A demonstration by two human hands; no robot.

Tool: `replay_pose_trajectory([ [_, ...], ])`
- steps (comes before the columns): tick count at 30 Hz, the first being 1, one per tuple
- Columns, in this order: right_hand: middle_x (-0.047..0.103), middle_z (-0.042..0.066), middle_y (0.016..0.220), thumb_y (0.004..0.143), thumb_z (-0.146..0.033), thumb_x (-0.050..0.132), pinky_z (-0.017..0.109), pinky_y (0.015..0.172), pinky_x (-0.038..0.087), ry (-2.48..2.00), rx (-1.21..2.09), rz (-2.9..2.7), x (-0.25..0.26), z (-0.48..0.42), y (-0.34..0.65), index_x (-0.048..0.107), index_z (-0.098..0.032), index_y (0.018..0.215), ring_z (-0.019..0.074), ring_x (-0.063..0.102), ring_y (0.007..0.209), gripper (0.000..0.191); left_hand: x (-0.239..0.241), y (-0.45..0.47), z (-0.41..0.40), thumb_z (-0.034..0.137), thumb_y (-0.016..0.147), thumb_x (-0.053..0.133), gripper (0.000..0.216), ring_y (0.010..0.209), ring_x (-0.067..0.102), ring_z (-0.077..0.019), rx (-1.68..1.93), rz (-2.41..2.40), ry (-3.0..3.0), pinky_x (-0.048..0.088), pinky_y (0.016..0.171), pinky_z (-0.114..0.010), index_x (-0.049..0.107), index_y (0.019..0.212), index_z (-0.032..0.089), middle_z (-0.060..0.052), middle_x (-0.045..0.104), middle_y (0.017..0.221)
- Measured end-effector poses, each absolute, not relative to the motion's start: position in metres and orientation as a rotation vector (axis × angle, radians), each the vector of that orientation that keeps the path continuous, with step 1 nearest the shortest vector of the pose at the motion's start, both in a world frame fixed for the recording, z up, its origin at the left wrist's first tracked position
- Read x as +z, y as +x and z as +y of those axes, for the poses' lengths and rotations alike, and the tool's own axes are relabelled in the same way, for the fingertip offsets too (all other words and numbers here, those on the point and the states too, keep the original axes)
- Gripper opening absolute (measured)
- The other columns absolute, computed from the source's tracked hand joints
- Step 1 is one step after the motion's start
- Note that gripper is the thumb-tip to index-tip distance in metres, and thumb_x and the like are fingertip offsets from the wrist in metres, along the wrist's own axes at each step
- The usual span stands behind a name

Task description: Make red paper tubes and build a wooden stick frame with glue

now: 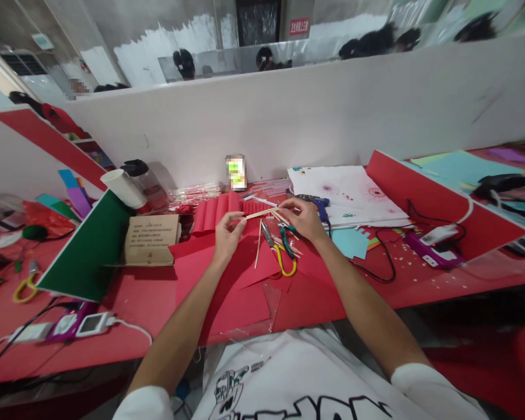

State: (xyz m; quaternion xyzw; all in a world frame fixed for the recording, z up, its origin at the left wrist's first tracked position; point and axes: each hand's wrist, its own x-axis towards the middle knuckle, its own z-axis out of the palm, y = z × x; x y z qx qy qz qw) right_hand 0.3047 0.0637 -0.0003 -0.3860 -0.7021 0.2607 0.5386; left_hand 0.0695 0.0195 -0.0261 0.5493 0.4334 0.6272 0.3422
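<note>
A thin pale wooden stick [259, 214] spans the gap between my two hands, above sheets of red paper [227, 262]. My left hand [228, 233] pinches its left end between thumb and fingers. At the other end, my right hand [304, 217] has thumb and fingers closed on it; whether it is one stick or two is too small to tell. Below lie yellow-handled scissors [284, 259] and green-handled pliers [286, 240], with several loose sticks around them. Rolled red paper tubes [212, 213] stand side by side behind my left hand.
A blue glue gun [317, 205] lies right of my right hand, by white printed sheets [350, 195]. At left are a cardboard box [151, 240], a bottle [146, 181] and a green divider board [90, 251]. A power strip [435, 249] and cables lie at right.
</note>
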Motion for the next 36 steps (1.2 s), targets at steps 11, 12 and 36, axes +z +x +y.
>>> replay_pose_trajectory([
  [11, 0.076, 0.005, 0.087, 0.088, -0.036, 0.065, 0.033, 0.073, 0.052, -1.005, 0.42, -1.638, 0.001, 0.071, 0.325, 0.073, -0.021, 0.088, 0.0213, 0.067, 0.08, 0.017, -0.01, 0.054, 0.015, 0.04, 0.083, 0.075, 0.026, 0.051, 0.054, -0.0092, 1.631, 1.158, 1.483, 0.045, 0.054, -0.023, 0.074, 0.098, 0.018, 0.0, 0.066, 0.072],
  [12, 0.076, 0.005, 0.087, 0.088, -0.036, 0.065, 0.032, 0.072, 0.052, -1.004, 0.419, -1.641, 0.001, 0.072, 0.326, 0.073, -0.021, 0.088, 0.021, 0.067, 0.08, 0.017, -0.008, 0.053, 0.015, 0.04, 0.084, 0.074, 0.025, 0.052, 0.055, -0.0101, 1.621, 1.142, 1.48, 0.046, 0.054, -0.024, 0.075, 0.097, 0.018, 0.0, 0.066, 0.07],
  [36, 0.075, 0.004, 0.087, 0.09, -0.032, 0.062, 0.029, 0.073, 0.049, -0.922, 0.707, -1.929, -0.01, 0.048, 0.281, 0.071, -0.019, 0.088, 0.0179, 0.066, 0.078, 0.015, 0.02, -0.005, 0.014, 0.024, 0.095, 0.05, 0.023, 0.089, 0.069, -0.0225, 0.871, 1.858, 2.332, 0.049, 0.079, -0.032, 0.07, 0.105, 0.019, -0.009, 0.075, 0.105],
])
